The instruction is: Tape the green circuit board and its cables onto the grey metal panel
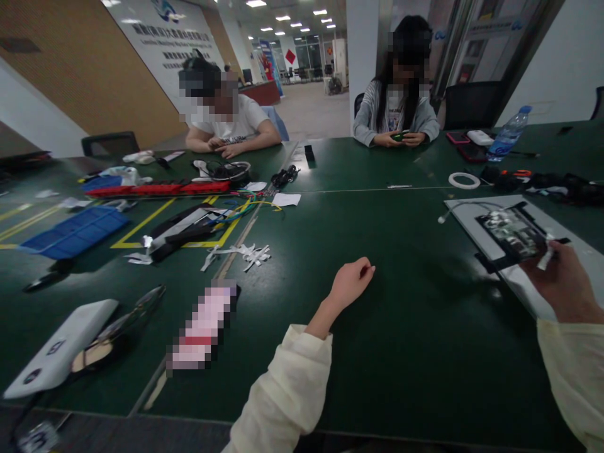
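My right hand point(564, 283) grips the near right corner of a circuit board point(514, 229) mounted on a black frame. A small white strip hangs beside the thumb. The board is over a pale flat panel point(573, 220) on the table, and a thin cable point(465, 206) with a white end runs off to its left. My left hand point(352, 281) rests on the green tabletop in a loose fist, away from the board. Nothing shows in its curled fingers.
A phone point(202, 327), white power bank point(61, 349), eyeglasses point(136, 308) and paper strips point(250, 255) lie on the left. Beyond are a blue tray point(75, 229), wires, a tape roll point(464, 181) and a water bottle point(509, 135). Two people sit across the table.
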